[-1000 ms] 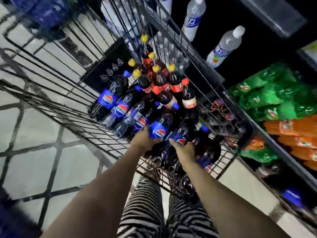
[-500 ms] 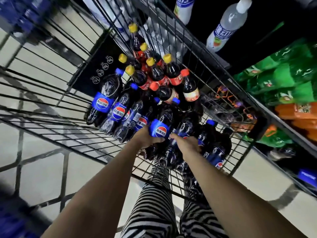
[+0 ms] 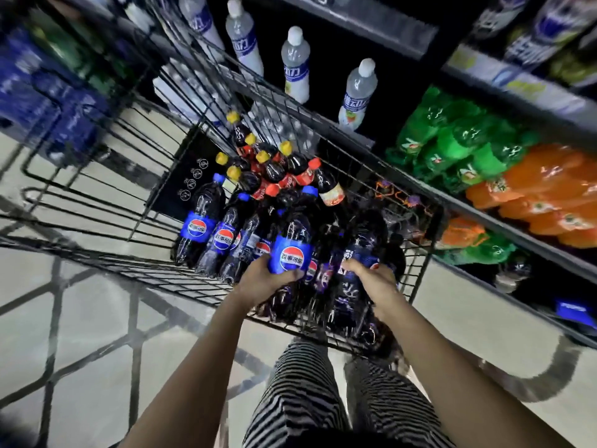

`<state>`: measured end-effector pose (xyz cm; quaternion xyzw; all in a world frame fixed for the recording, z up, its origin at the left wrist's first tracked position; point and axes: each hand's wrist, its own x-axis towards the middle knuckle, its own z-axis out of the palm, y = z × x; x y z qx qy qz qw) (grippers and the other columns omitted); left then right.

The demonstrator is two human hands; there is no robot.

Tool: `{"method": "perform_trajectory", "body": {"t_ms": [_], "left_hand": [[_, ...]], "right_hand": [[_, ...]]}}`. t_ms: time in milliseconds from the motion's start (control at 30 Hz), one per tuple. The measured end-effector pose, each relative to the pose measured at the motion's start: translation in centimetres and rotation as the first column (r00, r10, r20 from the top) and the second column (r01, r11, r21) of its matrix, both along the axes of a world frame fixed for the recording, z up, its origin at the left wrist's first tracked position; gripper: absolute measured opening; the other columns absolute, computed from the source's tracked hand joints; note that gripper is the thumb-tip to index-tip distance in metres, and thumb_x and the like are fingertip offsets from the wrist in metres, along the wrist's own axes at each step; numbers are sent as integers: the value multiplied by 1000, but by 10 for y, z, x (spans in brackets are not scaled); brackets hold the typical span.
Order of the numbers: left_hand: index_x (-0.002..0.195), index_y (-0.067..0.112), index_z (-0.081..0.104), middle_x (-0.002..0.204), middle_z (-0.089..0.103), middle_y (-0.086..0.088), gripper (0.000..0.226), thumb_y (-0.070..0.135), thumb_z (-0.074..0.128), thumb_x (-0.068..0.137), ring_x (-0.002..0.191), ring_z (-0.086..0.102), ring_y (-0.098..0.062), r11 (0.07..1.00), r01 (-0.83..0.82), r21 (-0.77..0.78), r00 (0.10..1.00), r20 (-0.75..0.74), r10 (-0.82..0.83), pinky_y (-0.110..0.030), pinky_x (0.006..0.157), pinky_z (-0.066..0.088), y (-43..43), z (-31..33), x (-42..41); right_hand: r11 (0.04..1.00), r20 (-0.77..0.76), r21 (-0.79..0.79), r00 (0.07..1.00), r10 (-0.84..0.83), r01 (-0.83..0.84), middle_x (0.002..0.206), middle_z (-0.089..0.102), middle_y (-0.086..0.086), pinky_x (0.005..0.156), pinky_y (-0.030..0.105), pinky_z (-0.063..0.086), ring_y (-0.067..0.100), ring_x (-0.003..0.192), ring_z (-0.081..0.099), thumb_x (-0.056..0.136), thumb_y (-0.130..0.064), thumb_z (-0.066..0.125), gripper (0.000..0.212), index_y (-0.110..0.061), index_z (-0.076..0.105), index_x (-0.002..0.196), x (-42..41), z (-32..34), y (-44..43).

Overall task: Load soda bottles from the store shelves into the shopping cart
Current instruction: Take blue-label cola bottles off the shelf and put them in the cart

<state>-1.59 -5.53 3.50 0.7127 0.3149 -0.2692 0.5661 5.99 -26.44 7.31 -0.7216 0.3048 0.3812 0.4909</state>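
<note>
Shopping cart [image 3: 434,227]: left hand [image 3: 268,281] curled round Pepsi bottle [image 3: 290,250], right hand [image 3: 376,281] round second bottle [image 3: 357,253] (label blurred), angled to nest alongside other Pepsi bottles [image 3: 223,236].

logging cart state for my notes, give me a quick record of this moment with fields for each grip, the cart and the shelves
left grip: holds a blue-label cola bottle at the cart's near end
right grip: holds a second dark bottle, label mostly hidden
cart: black wire, with blue-cap bottles, yellow-cap bottles and a red-cap bottle inside
shelves: green bottles, orange bottles, white-cap bottles
</note>
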Motion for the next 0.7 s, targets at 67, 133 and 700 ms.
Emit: {"method": "perform_trajectory", "body": {"t_ms": [67, 133, 700], "left_hand": [[89, 17, 66, 74, 69, 10, 31, 35, 83, 71, 67, 64, 3, 1000, -9, 4, 998, 55, 9, -8, 64, 48, -19, 20, -4], [89, 18, 65, 74, 69, 11, 24, 21, 83, 74, 68, 64, -1, 1000, -5, 9, 995, 101, 5, -10, 64, 47, -45, 37, -8], [92, 10, 69, 86, 74, -13, 58, 47, 84, 49, 82, 70, -32, 987, 23, -161, 984, 175, 6, -50, 84, 55, -438, 86, -42]], "right_hand": [[1000, 55, 10, 998, -16, 15, 69, 60, 0, 73, 30, 42, 17, 67, 55, 78, -25, 75, 17, -13, 62, 75, -5, 13, -26], [999, 127, 32, 991, -33, 29, 70, 61, 1, 67, 29, 41, 20, 70, 56, 75, -26, 77, 16, -16, 64, 73, -12, 21, -57], [961, 333, -103, 919, -211, 258, 82, 71, 2, 66, 26, 49, 16, 75, 67, 55, -28, 81, 41, -13, 67, 90, -126, 68, -466]]}}
